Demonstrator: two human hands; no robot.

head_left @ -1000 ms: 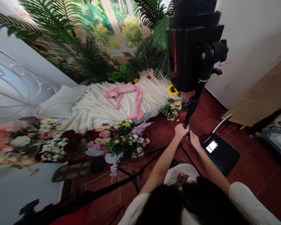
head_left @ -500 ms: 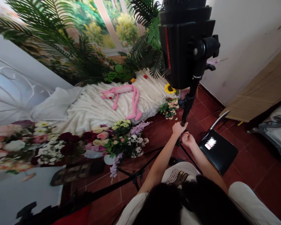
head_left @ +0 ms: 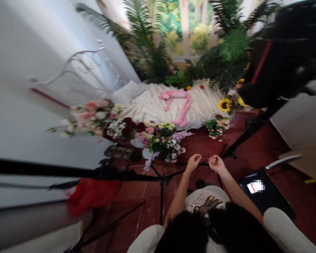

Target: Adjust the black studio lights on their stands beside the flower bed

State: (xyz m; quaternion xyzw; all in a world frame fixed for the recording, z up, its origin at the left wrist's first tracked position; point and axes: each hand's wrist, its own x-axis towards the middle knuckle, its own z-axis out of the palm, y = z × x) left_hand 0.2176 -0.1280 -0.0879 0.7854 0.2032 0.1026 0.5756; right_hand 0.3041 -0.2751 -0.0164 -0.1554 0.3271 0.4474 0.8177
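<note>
Two bare hands meet, or nearly so, above the red floor point(head_left: 200, 138), a narrow gap between them. The left hand point(head_left: 194, 162) has its fingers drawn in, tips toward the other; the right hand point(head_left: 216, 164) is loosely curled, knuckles bent. Whether either one grips something small I cannot tell — at this blur, a thin thing between the fingertips would hardly show.

The lamp point(head_left: 284, 66), black with a red stripe, looms at upper right, cut off by the edge. Its pole point(head_left: 249, 131) slants down to just beside the right hand, apart from it. Dark stand legs point(head_left: 162, 182) spread lower down, left of the person's body.

Beyond the left hand, flowers point(head_left: 150, 135) crowd along the near side of a cream blanket point(head_left: 202, 105). On it lies a pink toy point(head_left: 177, 94), with a sunflower point(head_left: 224, 104) near the far right end. Right of the right forearm sits a black chair point(head_left: 275, 200) — a small white thing point(head_left: 252, 188), partly pixelated, on its seat.
</note>
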